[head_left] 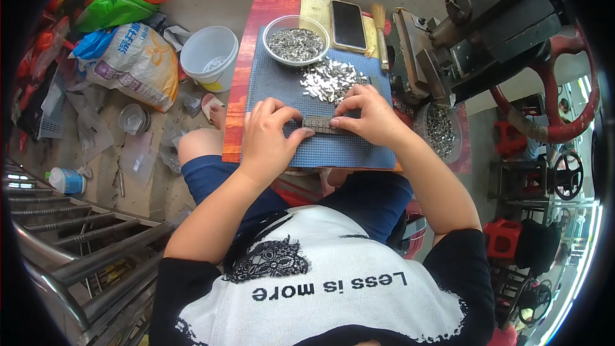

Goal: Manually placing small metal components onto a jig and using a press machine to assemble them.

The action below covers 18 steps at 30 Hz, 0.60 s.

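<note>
A small dark metal block with slots (318, 123) lies on the blue ribbed mat (282, 154) in front of me. My left hand (272, 129) grips its left end between thumb and forefinger. At the other end, my right hand (366, 115) has its thumb and bent fingers closed on the block; its fingertips partly hide what they touch. Just beyond the block is a loose pile of short shiny metal pieces (330, 80). Behind the pile, a clear round bowl (264, 37) holds many similar silvery pieces.
A phone (348, 24) lies on a yellow cloth beside a straw brush (379, 32). To the right stands a heavy press machine (442, 45) with a red handwheel, a tub of metal parts (441, 131) below. A white bucket (208, 57) and filled sacks (138, 64) stand left.
</note>
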Available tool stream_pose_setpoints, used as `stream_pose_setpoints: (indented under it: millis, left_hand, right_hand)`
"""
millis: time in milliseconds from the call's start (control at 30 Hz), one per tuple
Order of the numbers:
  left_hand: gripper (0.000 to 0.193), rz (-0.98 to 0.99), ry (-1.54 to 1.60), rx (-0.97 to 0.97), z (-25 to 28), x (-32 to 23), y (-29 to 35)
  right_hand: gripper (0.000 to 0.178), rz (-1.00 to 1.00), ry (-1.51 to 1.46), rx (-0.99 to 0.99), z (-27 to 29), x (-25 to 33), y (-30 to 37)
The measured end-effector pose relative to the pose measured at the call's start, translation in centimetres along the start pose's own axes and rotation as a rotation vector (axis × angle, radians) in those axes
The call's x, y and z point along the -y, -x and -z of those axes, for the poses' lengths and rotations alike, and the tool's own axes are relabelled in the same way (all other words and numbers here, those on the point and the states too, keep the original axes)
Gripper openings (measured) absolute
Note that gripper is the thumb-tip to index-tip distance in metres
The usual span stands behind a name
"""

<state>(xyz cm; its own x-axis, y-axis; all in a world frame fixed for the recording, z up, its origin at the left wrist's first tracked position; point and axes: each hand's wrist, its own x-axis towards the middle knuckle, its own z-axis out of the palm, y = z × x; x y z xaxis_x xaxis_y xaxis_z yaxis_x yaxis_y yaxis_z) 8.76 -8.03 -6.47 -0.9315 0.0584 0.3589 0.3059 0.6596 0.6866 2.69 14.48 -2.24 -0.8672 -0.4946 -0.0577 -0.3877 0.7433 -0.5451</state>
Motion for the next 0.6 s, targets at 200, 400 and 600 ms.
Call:
stream_pose_setpoints:
  millis: [200,400,600]
  left_hand:
    - [0.025,0.027,0.012,0.035,0.1,-0.1,0.0]
    - [0.025,0.033,0.012,0.036,0.1,-0.1,0.0]
    - [0.024,0.007,0.018,0.025,0.2,0.1,0.1]
  right_hand:
    - [0.019,-0.095,-0.033,0.078,1.5,-0.9,0.4]
    - [0.021,-0.137,-0.085,0.148,2.5,-0.5,-0.2]
    - [0.023,0.037,-0.019,-0.042,-0.9,2.2,-1.3]
